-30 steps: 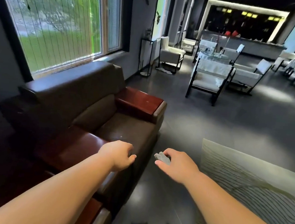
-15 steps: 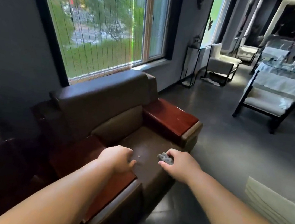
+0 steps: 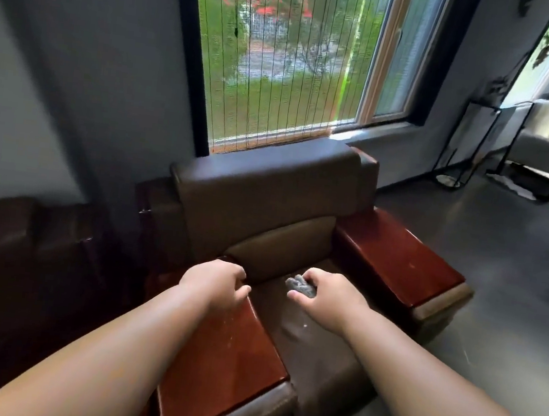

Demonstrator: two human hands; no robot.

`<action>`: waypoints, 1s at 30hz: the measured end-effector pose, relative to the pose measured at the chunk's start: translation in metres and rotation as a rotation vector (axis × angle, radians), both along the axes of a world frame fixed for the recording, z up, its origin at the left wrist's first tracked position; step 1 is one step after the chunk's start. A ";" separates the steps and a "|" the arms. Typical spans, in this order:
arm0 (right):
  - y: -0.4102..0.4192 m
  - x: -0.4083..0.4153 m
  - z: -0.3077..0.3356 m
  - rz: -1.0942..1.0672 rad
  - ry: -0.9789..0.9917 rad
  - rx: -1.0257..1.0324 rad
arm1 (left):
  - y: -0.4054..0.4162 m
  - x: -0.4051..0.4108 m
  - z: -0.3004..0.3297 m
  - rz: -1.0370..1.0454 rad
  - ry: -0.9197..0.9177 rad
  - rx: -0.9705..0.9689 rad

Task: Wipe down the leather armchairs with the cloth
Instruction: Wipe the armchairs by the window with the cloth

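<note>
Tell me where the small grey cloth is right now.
The small grey cloth is bunched in the right hand, above the brown leather armchair's seat, centre of the head view.

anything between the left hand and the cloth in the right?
Nothing. In the head view only bare brown seat cushion shows between the left hand and the grey cloth bunched in the right hand.
</note>
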State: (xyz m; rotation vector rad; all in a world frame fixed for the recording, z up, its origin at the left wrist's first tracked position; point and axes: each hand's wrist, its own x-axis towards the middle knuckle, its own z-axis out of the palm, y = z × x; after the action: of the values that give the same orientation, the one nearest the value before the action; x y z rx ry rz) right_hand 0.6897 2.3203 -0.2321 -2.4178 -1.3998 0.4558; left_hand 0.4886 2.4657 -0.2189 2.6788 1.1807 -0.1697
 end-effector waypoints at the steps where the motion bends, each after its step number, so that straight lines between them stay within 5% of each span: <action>1: 0.016 0.004 0.001 0.009 -0.007 -0.005 | 0.015 0.003 -0.002 0.020 -0.015 -0.008; 13: 0.190 0.053 0.010 0.094 -0.060 -0.068 | 0.181 0.010 0.001 0.216 -0.028 -0.049; 30: 0.389 0.134 -0.020 0.467 0.006 -0.069 | 0.265 0.057 -0.011 0.660 -0.024 -0.067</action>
State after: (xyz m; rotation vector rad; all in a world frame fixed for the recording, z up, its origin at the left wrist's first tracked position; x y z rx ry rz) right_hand 0.8234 2.7093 -0.2516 -2.1218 -1.9799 0.6249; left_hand 0.5454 2.7303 -0.2296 2.0844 1.9221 -0.0665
